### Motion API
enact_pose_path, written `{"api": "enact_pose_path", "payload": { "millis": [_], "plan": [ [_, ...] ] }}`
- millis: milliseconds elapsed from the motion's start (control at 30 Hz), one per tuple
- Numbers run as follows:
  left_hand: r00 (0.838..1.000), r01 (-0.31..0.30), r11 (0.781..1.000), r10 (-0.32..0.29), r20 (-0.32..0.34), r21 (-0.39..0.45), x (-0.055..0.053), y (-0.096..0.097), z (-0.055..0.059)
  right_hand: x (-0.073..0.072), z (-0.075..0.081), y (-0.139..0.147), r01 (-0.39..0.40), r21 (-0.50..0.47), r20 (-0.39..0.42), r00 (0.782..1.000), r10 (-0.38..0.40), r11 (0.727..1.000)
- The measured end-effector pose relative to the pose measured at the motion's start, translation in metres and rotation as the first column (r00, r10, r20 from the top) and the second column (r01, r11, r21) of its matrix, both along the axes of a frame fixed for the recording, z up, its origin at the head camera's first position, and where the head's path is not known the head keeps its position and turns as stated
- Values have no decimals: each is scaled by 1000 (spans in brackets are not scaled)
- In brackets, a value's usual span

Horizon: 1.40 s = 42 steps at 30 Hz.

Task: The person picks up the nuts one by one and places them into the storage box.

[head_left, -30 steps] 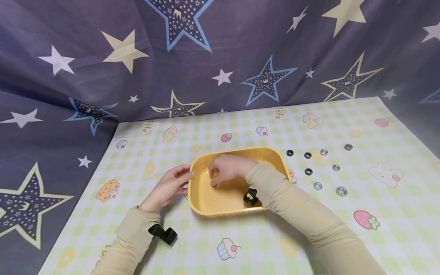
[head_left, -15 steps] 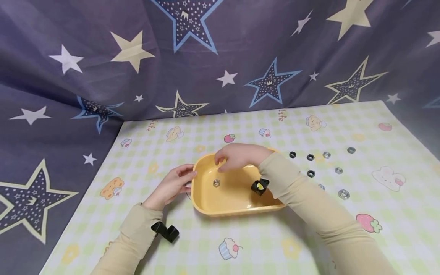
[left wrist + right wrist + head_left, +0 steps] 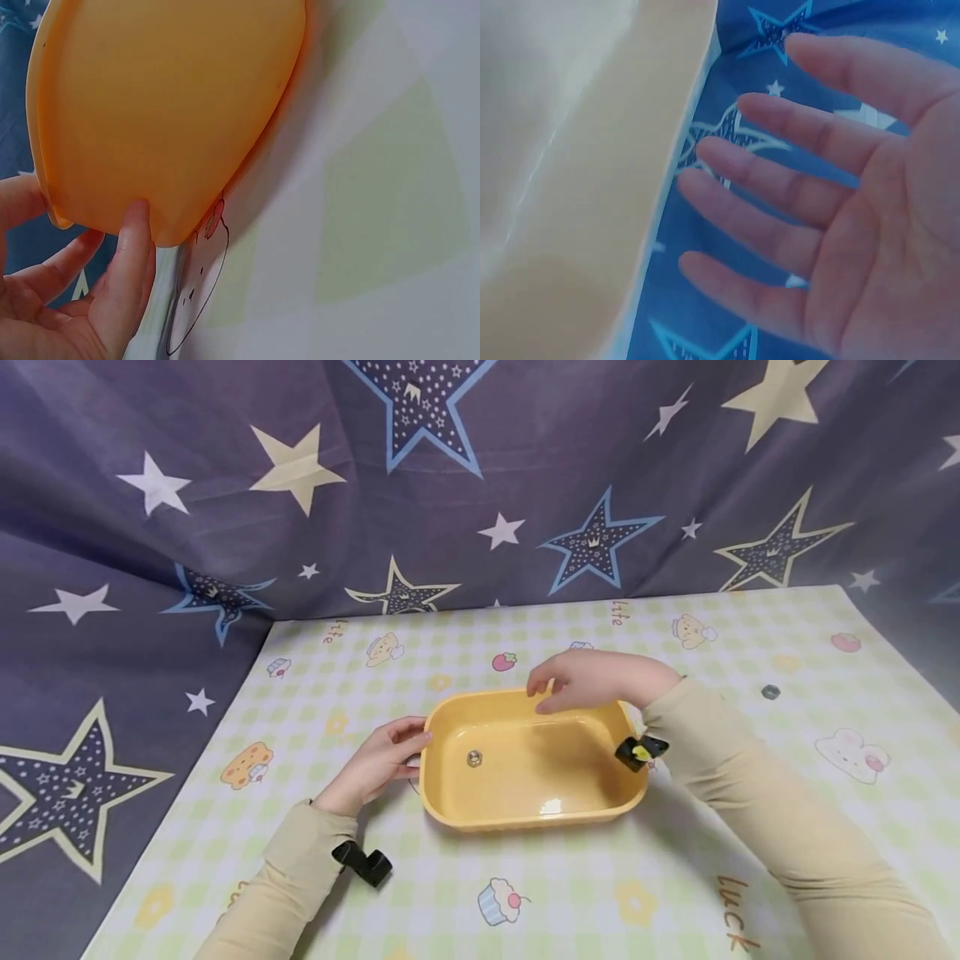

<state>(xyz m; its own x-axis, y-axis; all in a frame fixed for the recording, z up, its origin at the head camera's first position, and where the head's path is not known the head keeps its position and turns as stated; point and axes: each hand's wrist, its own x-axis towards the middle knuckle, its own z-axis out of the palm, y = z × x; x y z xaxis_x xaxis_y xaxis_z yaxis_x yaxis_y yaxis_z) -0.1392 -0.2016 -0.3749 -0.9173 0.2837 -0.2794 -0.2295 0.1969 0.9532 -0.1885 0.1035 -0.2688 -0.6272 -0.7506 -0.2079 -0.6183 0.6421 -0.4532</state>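
Observation:
A yellow rectangular tray point(image 3: 536, 768) sits on the tablecloth with a single metal hex nut point(image 3: 474, 759) lying near the left of its floor. My left hand point(image 3: 378, 760) holds the tray's left end, thumb at the rim and fingers against the outer wall; in the left wrist view its fingers point(image 3: 133, 247) touch that wall. Above the tray's far right rim is my right hand point(image 3: 588, 681), its fingers spread and slightly bent. The right wrist view shows that right hand point(image 3: 840, 195) with nothing in it, beside the tray wall point(image 3: 592, 187).
Another hex nut point(image 3: 771, 692) lies on the checked tablecloth point(image 3: 570, 893) to the right. My right sleeve point(image 3: 757, 793) covers the area where other nuts lay. A dark star-patterned curtain point(image 3: 450, 527) hangs behind the table.
My right hand has let go of the nut inside the tray, risen, and moved right toward the far rim. My left hand has stayed at the tray's left end.

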Motion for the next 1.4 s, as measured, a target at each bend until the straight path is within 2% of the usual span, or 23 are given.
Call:
{"api": "enact_pose_path", "payload": {
  "millis": [133, 300, 433, 567, 767, 833, 1033, 1167, 1400],
  "plan": [
    [1000, -4, 1000, 4, 2, -1, -1, 0, 0, 2, -4, 24, 62, -103, -62, 996, -68, 993],
    [1000, -23, 1000, 23, 6, -8, -1, 1, -1, 6, -16, 48, 103, -265, -165, 975, -151, 959],
    [1000, -25, 1000, 25, 8, 7, 0, 2, -2, 9, -28, 65, 152, -321, -199, 954, -224, 935],
    [1000, -19, 1000, 20, -4, 13, 1, 3, -3, 13, -39, 86, 204, -352, -198, 938, -286, 914],
    [999, -31, 999, 31, -10, 5, 2, 3, -3, 15, -49, 125, 319, -349, -125, 916, -381, 881],
    [999, -34, 999, 34, -6, 11, 2, 4, -2, 15, -52, 139, 367, -340, -102, 901, -422, 866],
    [1000, -26, 1000, 26, -1, 11, 3, 5, -1, 14, -63, 181, 481, -288, -103, 844, -526, 828],
    [1000, -25, 1000, 25, -5, 10, 2, 5, -2, 10, -70, 205, 537, -244, -80, 818, -569, 807],
    [1000, -30, 999, 30, -2, 22, 1, 3, -4, 4, -79, 235, 584, -162, -89, 794, -601, 795]
  ]
}}
